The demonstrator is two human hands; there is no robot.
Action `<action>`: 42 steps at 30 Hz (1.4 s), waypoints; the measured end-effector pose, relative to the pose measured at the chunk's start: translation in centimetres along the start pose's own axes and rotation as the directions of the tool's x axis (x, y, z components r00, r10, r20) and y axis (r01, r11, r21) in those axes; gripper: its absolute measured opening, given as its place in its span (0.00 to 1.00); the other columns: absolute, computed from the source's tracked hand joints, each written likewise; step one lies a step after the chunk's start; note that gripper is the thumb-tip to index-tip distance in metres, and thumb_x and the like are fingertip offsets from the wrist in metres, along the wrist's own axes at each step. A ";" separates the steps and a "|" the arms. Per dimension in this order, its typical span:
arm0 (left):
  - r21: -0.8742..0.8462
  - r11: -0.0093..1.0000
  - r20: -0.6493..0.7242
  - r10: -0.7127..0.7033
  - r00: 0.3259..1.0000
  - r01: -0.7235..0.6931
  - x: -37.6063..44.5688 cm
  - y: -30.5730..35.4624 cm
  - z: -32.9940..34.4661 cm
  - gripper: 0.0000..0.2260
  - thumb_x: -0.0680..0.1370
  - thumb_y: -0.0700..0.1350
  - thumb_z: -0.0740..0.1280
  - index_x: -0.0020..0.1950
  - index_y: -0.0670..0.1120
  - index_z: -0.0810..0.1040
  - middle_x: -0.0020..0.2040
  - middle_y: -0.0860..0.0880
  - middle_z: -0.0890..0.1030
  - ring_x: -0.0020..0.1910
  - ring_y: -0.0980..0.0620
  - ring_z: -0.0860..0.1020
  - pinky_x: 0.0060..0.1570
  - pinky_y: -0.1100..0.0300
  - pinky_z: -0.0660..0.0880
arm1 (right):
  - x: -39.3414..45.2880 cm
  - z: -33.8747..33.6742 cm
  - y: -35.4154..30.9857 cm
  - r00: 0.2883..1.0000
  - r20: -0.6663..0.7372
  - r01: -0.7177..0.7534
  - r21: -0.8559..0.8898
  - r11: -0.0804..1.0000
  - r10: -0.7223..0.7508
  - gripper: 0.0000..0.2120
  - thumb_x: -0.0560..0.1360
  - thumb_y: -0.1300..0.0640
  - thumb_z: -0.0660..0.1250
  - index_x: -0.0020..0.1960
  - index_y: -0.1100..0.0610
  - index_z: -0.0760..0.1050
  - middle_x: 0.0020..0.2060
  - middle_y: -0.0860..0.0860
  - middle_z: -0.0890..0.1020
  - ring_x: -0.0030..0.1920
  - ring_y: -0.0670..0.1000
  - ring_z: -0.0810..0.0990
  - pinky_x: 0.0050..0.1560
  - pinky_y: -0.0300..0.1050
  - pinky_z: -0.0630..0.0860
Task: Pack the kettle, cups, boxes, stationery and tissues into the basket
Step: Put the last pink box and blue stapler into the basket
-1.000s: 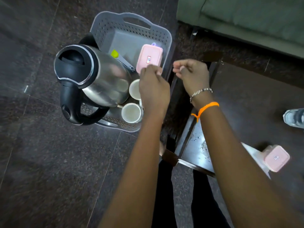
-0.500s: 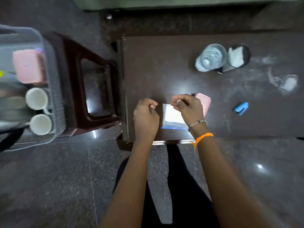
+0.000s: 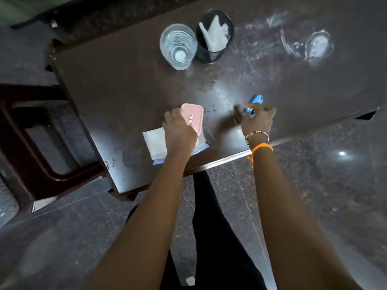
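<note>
Head view: left hand [image 3: 180, 135] clamps the pink box [image 3: 193, 117]; right hand [image 3: 258, 122], fingers blurred, grip unclear, could fumble the blue stapler [image 3: 253, 102].

The floor [image 3: 62, 237] is made of dark speckled stone tiles with thin pale joints between them. It is polished, and one small bright spot of light [image 3: 342, 153] is reflected on it at the right side. A dark brown table [image 3: 125, 84] with a glossy top fills the upper part of the view; its surface has pale smudges and ring marks [image 3: 310, 45] near the far right, and a bright strip runs along its near edge. At the left, just beside the table, stands a dark reddish-brown stool [image 3: 23, 143]. In the top left corner a green piece of furniture [image 3: 18, 7] appears, blurred.
</note>
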State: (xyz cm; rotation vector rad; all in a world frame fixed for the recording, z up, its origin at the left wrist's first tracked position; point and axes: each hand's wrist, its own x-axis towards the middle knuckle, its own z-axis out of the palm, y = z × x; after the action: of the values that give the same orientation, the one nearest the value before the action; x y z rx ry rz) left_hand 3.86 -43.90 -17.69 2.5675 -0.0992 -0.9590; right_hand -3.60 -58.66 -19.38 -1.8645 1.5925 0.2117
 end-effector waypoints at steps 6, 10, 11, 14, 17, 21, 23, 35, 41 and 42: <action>0.138 0.990 0.089 -0.051 0.995 0.038 1.9 0.4 1.7 0.24 0.75 0.35 0.62 0.71 0.38 0.62 0.68 0.38 0.69 0.66 0.40 0.69 0.65 0.51 0.67 | 3.0 0.7 1.1 0.988 0.152 -0.017 -0.147 0.989 0.039 0.19 0.74 0.63 0.60 0.63 0.53 0.74 0.70 0.61 0.61 0.64 0.62 0.70 0.66 0.42 0.62; 0.123 0.992 0.015 -0.042 0.999 0.040 2.9 0.2 1.7 0.14 0.76 0.34 0.59 0.61 0.37 0.74 0.61 0.38 0.77 0.59 0.40 0.76 0.56 0.52 0.73 | 3.2 1.7 0.7 0.978 0.206 0.062 -0.209 0.976 -0.018 0.17 0.75 0.63 0.60 0.62 0.59 0.75 0.68 0.60 0.63 0.62 0.63 0.71 0.67 0.47 0.65; 0.112 0.992 0.007 -0.056 0.998 0.055 3.1 0.1 1.7 0.14 0.76 0.34 0.59 0.59 0.37 0.76 0.60 0.38 0.78 0.58 0.40 0.77 0.55 0.52 0.74 | 3.0 1.9 0.5 0.973 0.225 0.092 -0.216 0.972 -0.042 0.16 0.74 0.63 0.60 0.61 0.59 0.76 0.67 0.60 0.64 0.62 0.63 0.71 0.67 0.48 0.66; 0.050 0.996 -0.007 -0.069 0.998 0.070 3.3 -0.1 1.5 0.13 0.77 0.34 0.58 0.59 0.37 0.77 0.60 0.39 0.78 0.57 0.41 0.78 0.54 0.55 0.74 | 2.2 2.5 0.1 0.956 0.271 0.170 -0.201 0.965 -0.112 0.16 0.74 0.64 0.60 0.59 0.58 0.78 0.65 0.59 0.68 0.62 0.62 0.72 0.65 0.45 0.66; -0.074 0.994 -0.053 -0.083 0.995 0.079 2.8 -0.2 0.8 0.13 0.78 0.35 0.57 0.60 0.38 0.76 0.60 0.40 0.78 0.58 0.43 0.77 0.54 0.58 0.73 | 0.8 2.6 -0.7 0.954 0.230 0.224 -0.116 0.968 -0.193 0.15 0.74 0.66 0.60 0.56 0.57 0.80 0.61 0.60 0.75 0.58 0.60 0.75 0.62 0.44 0.68; -0.330 0.938 -0.120 -0.154 0.981 0.107 1.6 -1.9 -1.8 0.15 0.75 0.34 0.57 0.56 0.41 0.79 0.56 0.41 0.81 0.55 0.44 0.78 0.55 0.58 0.74 | -2.1 2.5 -2.8 0.939 0.201 0.266 0.092 0.959 -0.280 0.14 0.72 0.69 0.61 0.49 0.58 0.82 0.56 0.58 0.80 0.55 0.56 0.78 0.57 0.43 0.73; -0.490 0.863 -0.123 -0.208 0.970 0.123 0.8 -3.8 -3.6 0.16 0.73 0.35 0.57 0.56 0.43 0.80 0.54 0.42 0.82 0.53 0.44 0.79 0.56 0.49 0.77 | -3.8 2.7 -4.2 0.913 0.238 0.313 0.117 0.943 -0.332 0.14 0.71 0.68 0.61 0.48 0.57 0.82 0.55 0.57 0.82 0.53 0.54 0.79 0.53 0.40 0.72; -0.804 0.595 -0.379 -0.490 0.785 -0.017 -6.4 -19.4 -16.2 0.13 0.74 0.34 0.61 0.50 0.52 0.72 0.41 0.54 0.76 0.40 0.60 0.76 0.45 0.43 0.80 | -19.4 9.9 -15.7 0.585 0.569 0.554 0.240 0.797 -0.578 0.11 0.72 0.65 0.60 0.42 0.54 0.79 0.34 0.47 0.78 0.34 0.47 0.72 0.49 0.49 0.78; -0.805 0.591 -0.446 -0.554 0.703 -0.045 -8.1 -26.4 -22.4 0.18 0.74 0.32 0.59 0.38 0.55 0.77 0.42 0.47 0.79 0.38 0.52 0.73 0.47 0.51 0.74 | -27.7 15.3 -20.7 0.458 0.636 0.602 0.292 0.743 -0.621 0.19 0.71 0.67 0.58 0.34 0.45 0.75 0.39 0.60 0.81 0.37 0.52 0.74 0.48 0.62 0.77; -0.807 0.589 -0.457 -0.571 0.682 -0.048 -8.0 -27.6 -23.8 0.17 0.74 0.32 0.59 0.39 0.53 0.78 0.42 0.47 0.80 0.39 0.48 0.74 0.47 0.51 0.75 | -29.1 16.2 -21.5 0.447 0.641 0.599 0.303 0.741 -0.624 0.19 0.71 0.67 0.58 0.34 0.45 0.75 0.38 0.57 0.81 0.37 0.51 0.75 0.48 0.62 0.77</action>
State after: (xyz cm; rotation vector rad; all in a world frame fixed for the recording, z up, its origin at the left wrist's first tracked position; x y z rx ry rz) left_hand 11.09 -8.88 -7.14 1.9110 0.8112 0.0225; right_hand 13.99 -24.85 -8.45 -1.8639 0.3188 0.5033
